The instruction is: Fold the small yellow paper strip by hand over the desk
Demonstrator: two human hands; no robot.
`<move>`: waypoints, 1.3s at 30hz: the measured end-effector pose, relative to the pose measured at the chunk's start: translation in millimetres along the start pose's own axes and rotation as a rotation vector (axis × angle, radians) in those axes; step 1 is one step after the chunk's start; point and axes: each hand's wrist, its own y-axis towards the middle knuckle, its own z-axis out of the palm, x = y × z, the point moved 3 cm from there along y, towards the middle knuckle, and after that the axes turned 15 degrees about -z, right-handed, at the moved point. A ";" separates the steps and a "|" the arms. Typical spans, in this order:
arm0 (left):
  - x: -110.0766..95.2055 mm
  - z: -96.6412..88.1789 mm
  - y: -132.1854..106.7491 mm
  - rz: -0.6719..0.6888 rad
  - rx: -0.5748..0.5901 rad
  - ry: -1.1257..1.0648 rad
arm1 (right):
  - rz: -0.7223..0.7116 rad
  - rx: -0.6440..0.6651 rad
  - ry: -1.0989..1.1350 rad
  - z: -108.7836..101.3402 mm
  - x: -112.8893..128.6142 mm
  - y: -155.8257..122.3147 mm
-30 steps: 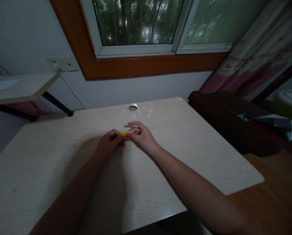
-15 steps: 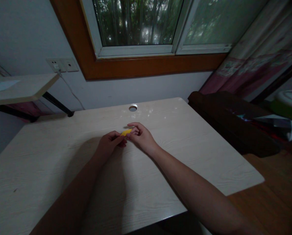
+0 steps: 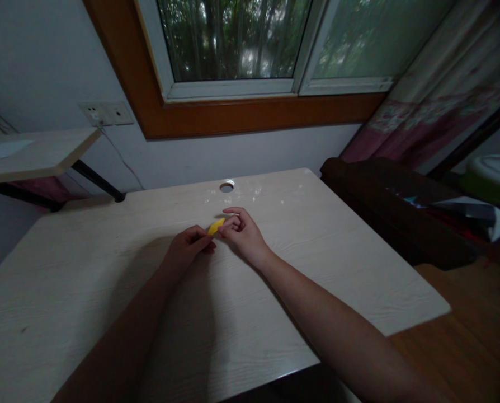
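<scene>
The left hand and right hand meet fingertip to fingertip. Both pinch a small flat yellow piece, held tilted between them over the middle of a pale wood-grain tabletop. Beyond the hands is a round cable hole. Further back are a white wall socket and an orange-brown framed window. Dark brown furniture stands to the right.

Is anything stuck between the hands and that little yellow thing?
No, nothing visible. The left hand and the right hand both pinch the small yellow piece directly with their fingertips, just over the table.
</scene>
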 end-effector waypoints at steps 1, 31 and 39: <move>0.1 -0.1 0.2 0.002 -0.005 -0.001 | -0.005 -0.004 -0.002 -0.1 0.1 0.2; 3.3 0.4 1.9 0.011 0.019 -0.029 | -0.034 0.005 -0.030 -2.3 -2.5 0.0; 7.5 -2.9 4.7 0.039 -0.011 0.035 | -0.029 0.104 -0.086 1.4 -5.6 -5.3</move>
